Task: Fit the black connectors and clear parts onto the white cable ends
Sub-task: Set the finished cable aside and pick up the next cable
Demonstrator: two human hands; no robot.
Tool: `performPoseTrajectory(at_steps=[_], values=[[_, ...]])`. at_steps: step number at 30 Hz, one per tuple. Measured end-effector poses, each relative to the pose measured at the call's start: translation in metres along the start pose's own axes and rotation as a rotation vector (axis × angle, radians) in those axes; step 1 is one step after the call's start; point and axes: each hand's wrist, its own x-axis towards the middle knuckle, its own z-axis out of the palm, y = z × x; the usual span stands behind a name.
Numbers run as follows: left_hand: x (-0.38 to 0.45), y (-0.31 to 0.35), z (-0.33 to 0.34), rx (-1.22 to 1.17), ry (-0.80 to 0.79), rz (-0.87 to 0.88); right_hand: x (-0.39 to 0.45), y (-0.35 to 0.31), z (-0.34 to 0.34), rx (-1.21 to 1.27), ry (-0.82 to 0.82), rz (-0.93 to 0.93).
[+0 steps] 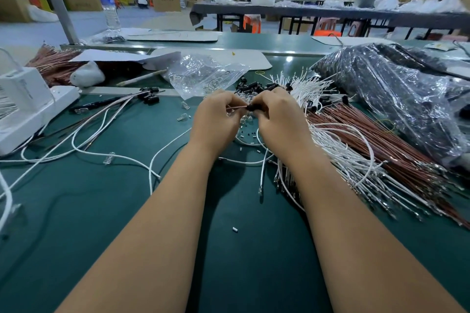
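My left hand [216, 119] pinches a thin pinkish cable end [236, 107] that runs across to my right hand. My right hand [277, 114] grips a small black connector [250, 107] at the tip of that cable. Both hands meet above the green mat, over a scatter of clear parts [245, 118]. A pile of loose black connectors [254, 86] lies just beyond my fingers. A bundle of white cables [330, 145] spreads out to the right of my right wrist. Finished cables with black connectors [150, 96] lie to the left.
Brown wires [381, 140] lie beside the white bundle, under a large plastic bag [394, 89] of black parts. A clear bag [203, 73] sits behind my hands. A white device [25, 104] stands at the left edge. Loose white cables [101, 152] cross the mat [76, 211].
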Motion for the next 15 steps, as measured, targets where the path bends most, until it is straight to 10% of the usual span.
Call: performPoseTrajectory(at_steps=[9, 15], values=[[0.005, -0.017, -0.009, 0.466, 0.195, -0.251, 0.003, 0.011, -0.007, -0.08, 0.094, 0.106], [0.001, 0.01, 0.006, 0.465, 0.076, 0.222, 0.0, -0.004, 0.002, 0.041, 0.011, 0.012]])
